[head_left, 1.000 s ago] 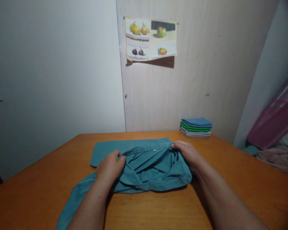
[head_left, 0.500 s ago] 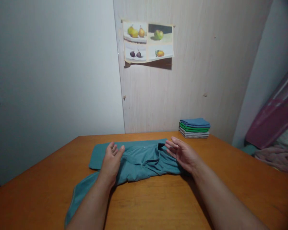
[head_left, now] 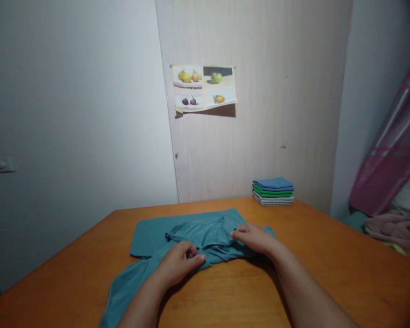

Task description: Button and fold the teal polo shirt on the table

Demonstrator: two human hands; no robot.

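Shirt [head_left: 201,232]: the teal one lies crumpled in front of me at twelve o'clock, on the near half of the table [head_left: 225,300], where I suppose both hands reach it without stretching.
Left hand [head_left: 182,264]: at the shirt's near edge, toward six o'clock of the bundle; my fingers are half curled and the thumb stands apart from them. Whether any cloth is caught there, I cannot tell.
Right hand [head_left: 253,237]: on the shirt's three o'clock side, fingertips drawn together against the cloth. It looks like a pinch, but I cannot tell for sure; having one hand on each side probably lets me steady the fabric between them.
Sleeve [head_left: 126,284]: a long loose end (a sleeve, by its look) trails toward seven o'clock, beside my left forearm and out of view at the bottom.
Flat piece [head_left: 146,232]: smooth and straight-edged, beyond the crumple toward eleven o'clock; whether it joins the shirt is hidden.
Stack [head_left: 273,191]: folded cloths, blue over green over grey, at one o'clock by the far edge, likely put there to be out of my arms' way.
Fruit picture [head_left: 205,89]: up on the wall at twelve, pinned at its top corners, it seems, so the bottom edge curls.
Curtain [head_left: 389,150]: pink, at two o'clock, above a rumpled blanket [head_left: 392,228].
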